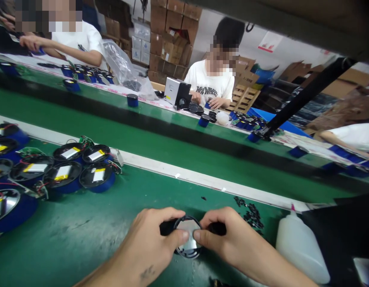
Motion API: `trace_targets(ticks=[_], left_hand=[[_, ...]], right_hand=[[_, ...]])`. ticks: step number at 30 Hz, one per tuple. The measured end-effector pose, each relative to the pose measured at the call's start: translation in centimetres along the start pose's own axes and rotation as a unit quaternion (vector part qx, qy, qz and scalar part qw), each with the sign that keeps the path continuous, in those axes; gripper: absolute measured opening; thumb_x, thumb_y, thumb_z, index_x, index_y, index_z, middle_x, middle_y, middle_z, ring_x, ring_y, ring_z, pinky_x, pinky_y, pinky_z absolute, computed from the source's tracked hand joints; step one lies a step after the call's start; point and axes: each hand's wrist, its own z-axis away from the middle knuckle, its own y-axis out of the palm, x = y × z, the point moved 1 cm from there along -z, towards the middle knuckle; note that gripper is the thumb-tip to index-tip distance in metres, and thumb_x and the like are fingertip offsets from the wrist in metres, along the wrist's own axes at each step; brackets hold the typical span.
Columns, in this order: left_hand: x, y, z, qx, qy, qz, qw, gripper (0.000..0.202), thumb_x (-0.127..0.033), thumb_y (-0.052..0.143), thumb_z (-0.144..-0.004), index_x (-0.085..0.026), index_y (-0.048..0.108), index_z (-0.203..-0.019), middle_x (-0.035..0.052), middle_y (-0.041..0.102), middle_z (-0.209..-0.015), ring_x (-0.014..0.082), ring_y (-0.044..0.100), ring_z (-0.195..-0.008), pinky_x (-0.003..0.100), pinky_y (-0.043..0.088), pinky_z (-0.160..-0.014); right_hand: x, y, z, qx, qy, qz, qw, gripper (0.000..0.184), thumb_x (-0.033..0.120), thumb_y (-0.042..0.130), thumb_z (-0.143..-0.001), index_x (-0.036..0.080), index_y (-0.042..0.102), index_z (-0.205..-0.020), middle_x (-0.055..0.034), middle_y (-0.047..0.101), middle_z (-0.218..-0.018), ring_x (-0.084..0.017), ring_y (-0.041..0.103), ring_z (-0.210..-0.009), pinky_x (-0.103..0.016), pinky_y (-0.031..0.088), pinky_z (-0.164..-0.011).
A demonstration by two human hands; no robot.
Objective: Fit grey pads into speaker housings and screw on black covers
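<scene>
Between my two hands is a small round black plastic housing with a silvery flat face, just above the green bench. My left hand grips its left rim, the thumb pressed on the silvery face. From the other side my right hand holds it, thumb also on the face and fingers curled behind. Both thumbs nearly meet at the middle. Small black parts lie scattered beyond my right hand. A white squeeze bottle with a pink tip stands right of my right forearm.
At left sit several blue round units with batteries, wires and green boards. A white rail separates my bench from a green conveyor belt carrying blue units. Across it, people work beside a white box. A black post slants at right.
</scene>
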Motion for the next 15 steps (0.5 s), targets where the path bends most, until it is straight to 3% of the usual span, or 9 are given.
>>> trace_targets(ticks=[5, 8, 10, 12, 13, 15], left_hand=[[0.3, 0.1, 0.0, -0.012, 0.032, -0.016, 0.999, 0.034, -0.024, 0.064, -0.074, -0.029, 0.073, -0.106, 0.0017, 0.077, -0.102, 0.0282, 0.069, -0.099, 0.048, 0.052, -0.089], [-0.1, -0.3, 0.7, -0.044, 0.156, -0.085, 0.983, 0.036, -0.017, 0.06, -0.082, -0.03, 0.068, -0.114, 0.002, 0.074, -0.11, 0.0247, 0.069, -0.099, 0.044, 0.055, -0.085], [-0.5, -0.5, 1.7, -0.112, 0.287, -0.183, 0.933, 0.024, -0.017, 0.056, -0.09, -0.027, 0.071, -0.106, 0.0045, 0.073, -0.1, 0.0241, 0.069, -0.089, 0.04, 0.056, -0.074], [-0.5, -0.2, 3.0, -0.188, 0.389, -0.296, 0.852, 0.021, -0.022, 0.051, -0.097, -0.023, 0.072, -0.098, 0.0044, 0.071, -0.082, 0.0233, 0.068, -0.075, 0.036, 0.054, -0.064], [-0.3, 0.2, 3.7, -0.212, 0.415, -0.344, 0.815, 0.024, -0.023, 0.049, -0.1, -0.021, 0.072, -0.098, 0.0028, 0.069, -0.073, 0.022, 0.067, -0.067, 0.034, 0.052, -0.059], [0.8, 1.3, 4.8, -0.203, 0.43, -0.415, 0.775, 0.029, -0.02, 0.043, -0.102, -0.018, 0.071, -0.103, -0.0016, 0.065, -0.061, 0.0173, 0.065, -0.054, 0.029, 0.046, -0.048]], right_hand=[[-0.3, 0.2, 0.2, 0.007, -0.003, 0.019, 1.0, 0.033, 0.055, 0.059, -0.079, 0.024, 0.069, -0.079, -0.0043, 0.065, -0.084, -0.025, 0.058, -0.084, -0.034, 0.043, -0.071], [-0.5, 0.4, 0.2, 0.002, -0.003, 0.005, 1.0, 0.033, 0.055, 0.059, -0.078, 0.024, 0.069, -0.079, -0.0043, 0.066, -0.088, -0.025, 0.058, -0.087, -0.035, 0.043, -0.076], [-0.5, 0.5, 0.2, -0.006, -0.008, 0.007, 1.0, 0.032, 0.054, 0.058, -0.079, 0.024, 0.069, -0.079, -0.0043, 0.067, -0.087, -0.025, 0.059, -0.086, -0.034, 0.043, -0.075], [-0.4, 0.6, 0.1, -0.014, -0.012, 0.012, 1.0, 0.03, 0.051, 0.059, -0.08, 0.023, 0.07, -0.078, -0.0042, 0.066, -0.083, -0.024, 0.059, -0.083, -0.032, 0.042, -0.071], [-0.4, 0.5, 0.1, -0.014, -0.014, 0.012, 1.0, 0.029, 0.049, 0.06, -0.08, 0.022, 0.07, -0.077, -0.0039, 0.066, -0.08, -0.023, 0.059, -0.081, -0.031, 0.042, -0.068], [-0.3, 0.5, 0.1, -0.011, -0.018, 0.013, 1.0, 0.025, 0.045, 0.062, -0.08, 0.022, 0.07, -0.075, -0.0028, 0.064, -0.074, -0.021, 0.058, -0.075, -0.028, 0.04, -0.063]])
